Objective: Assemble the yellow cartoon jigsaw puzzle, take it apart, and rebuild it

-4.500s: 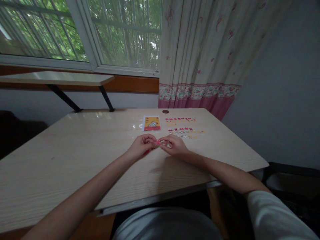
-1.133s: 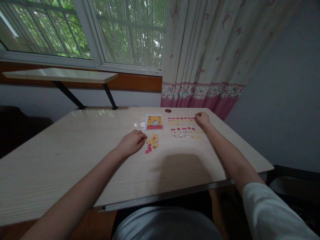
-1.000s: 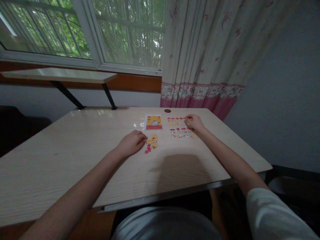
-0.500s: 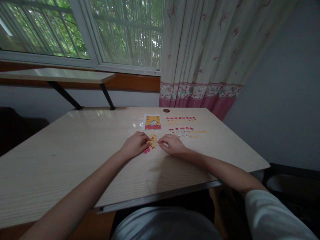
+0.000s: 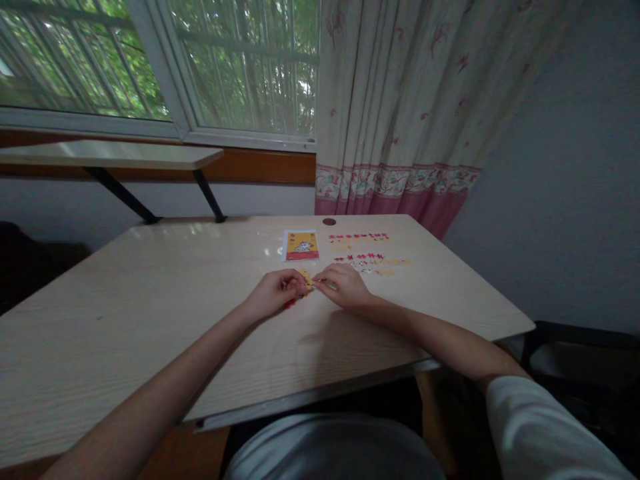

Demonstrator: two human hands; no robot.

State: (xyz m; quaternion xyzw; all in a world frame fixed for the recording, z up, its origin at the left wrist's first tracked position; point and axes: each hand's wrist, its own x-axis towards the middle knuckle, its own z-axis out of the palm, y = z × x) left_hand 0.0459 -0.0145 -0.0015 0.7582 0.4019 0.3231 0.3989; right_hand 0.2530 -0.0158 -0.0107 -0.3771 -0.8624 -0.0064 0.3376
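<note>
Over a small pile of yellow and red jigsaw puzzle pieces point(image 5: 304, 274), my two hands meet fingertip to fingertip. My left hand point(image 5: 278, 291) is closed in a pinch on a small yellow puzzle piece at the pile's edge. Thumb and forefinger of my right hand point(image 5: 344, 287) are pinched together at that same piece, touching it. Both hands partly cover the pile. Just beyond them lies a picture card point(image 5: 303, 246) with a white animal on a yellow and red ground.
Several rows of loose puzzle pieces, one of them a red row point(image 5: 358, 236), lie right of the card on the pale wooden desk point(image 5: 175, 320). A raised shelf point(image 5: 115, 153) on black legs stands at the back left. A curtain point(image 5: 395, 133) hangs behind the desk.
My hands have come together, the right fingertips moving left to meet the left ones. More of the pile is now covered. The whole view has shifted slightly.
</note>
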